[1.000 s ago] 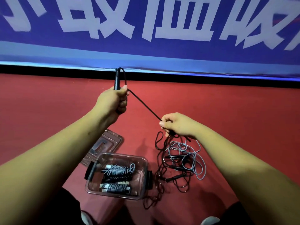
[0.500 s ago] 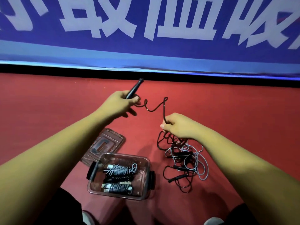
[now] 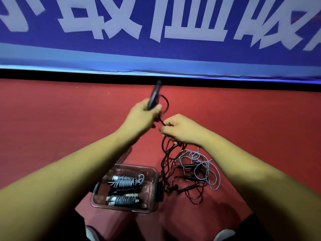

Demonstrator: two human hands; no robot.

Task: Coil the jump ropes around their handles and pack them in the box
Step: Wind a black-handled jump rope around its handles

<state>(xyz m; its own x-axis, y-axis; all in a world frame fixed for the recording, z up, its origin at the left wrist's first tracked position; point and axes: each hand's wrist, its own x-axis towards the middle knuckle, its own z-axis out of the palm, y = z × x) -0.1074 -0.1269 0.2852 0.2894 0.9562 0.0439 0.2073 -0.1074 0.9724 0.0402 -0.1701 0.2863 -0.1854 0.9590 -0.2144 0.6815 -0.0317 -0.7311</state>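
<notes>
My left hand (image 3: pixel 143 115) grips a black jump-rope handle (image 3: pixel 154 95) that points up and away. A loop of its black rope (image 3: pixel 165 105) curls beside the handle and runs down to my right hand (image 3: pixel 180 129), which pinches it close to the left hand. Below the right hand the black rope hangs into a tangled pile of black and grey ropes (image 3: pixel 194 173) on the red floor. A clear plastic box (image 3: pixel 154 190) near my knees holds three coiled ropes (image 3: pixel 126 181).
The box's lid (image 3: pixel 124 157) lies on the floor behind the box, mostly hidden by my left forearm. A blue banner with white characters (image 3: pixel 156 32) stands along the far edge of the red floor. My shoes (image 3: pixel 224 235) show at the bottom.
The rope between my hands went from taut to slack. My right hand rose and moved left, close to the left hand, and the handle tilted more upright with a loop beside it.
</notes>
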